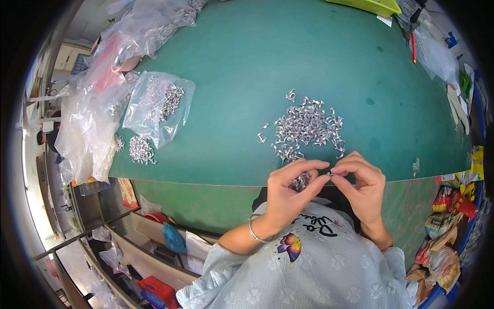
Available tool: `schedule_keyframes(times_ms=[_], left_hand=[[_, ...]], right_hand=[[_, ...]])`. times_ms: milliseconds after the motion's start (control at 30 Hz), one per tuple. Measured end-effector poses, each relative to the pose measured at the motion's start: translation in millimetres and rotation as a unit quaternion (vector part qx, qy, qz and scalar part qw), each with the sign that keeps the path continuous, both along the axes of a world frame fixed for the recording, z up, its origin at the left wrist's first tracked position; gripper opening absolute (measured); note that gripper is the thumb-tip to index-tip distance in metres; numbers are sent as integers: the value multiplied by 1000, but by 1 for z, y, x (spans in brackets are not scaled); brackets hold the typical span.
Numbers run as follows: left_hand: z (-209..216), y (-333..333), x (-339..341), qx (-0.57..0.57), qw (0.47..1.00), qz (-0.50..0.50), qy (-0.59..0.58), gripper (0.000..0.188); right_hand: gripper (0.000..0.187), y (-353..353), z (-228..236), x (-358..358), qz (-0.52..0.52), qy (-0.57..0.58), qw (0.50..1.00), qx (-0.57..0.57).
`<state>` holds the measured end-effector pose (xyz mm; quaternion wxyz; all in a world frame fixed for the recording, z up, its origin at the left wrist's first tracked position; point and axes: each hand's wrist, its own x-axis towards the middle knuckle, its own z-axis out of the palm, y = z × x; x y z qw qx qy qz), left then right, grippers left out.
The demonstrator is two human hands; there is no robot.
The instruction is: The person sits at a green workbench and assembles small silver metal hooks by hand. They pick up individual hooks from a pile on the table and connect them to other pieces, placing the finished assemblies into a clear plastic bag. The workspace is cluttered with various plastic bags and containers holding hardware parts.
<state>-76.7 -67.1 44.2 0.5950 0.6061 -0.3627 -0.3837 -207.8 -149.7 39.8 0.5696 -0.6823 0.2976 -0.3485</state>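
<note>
At the table's near edge, my left hand (286, 194) is curled around several small silver curved metal pieces (300, 182) in its palm. Its thumb tip meets the fingertips of my right hand (363, 186), which is closed in a pinch. A tiny silver metal piece (329, 174) shows between the fingertips of both hands; its exact shape is too small to make out. Just beyond my hands lies a loose pile of the same silver curved pieces (307, 123) on the green tabletop (231, 92), with a few strays at its left side.
To the left, a smaller heap of metal pieces (140, 150) sits beside a clear plastic bag (154, 110) partly filled with them. More clear bags (87, 129) crowd the left edge. A yellow-green tray (368, 5) and a red pen (414, 49) lie at the far right.
</note>
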Motion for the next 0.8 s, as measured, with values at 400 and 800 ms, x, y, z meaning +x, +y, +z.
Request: schedule_keyframes(times_ms=[400,800], left_hand=[[-14,2,-2,42,890,-85,446,15],[-18,1,-4,30,853,-98,511,18]], right_hand=[[22,0,2,-4,15,-77,994,77],[21,-1,9,3,-27,-16,994,-100]])
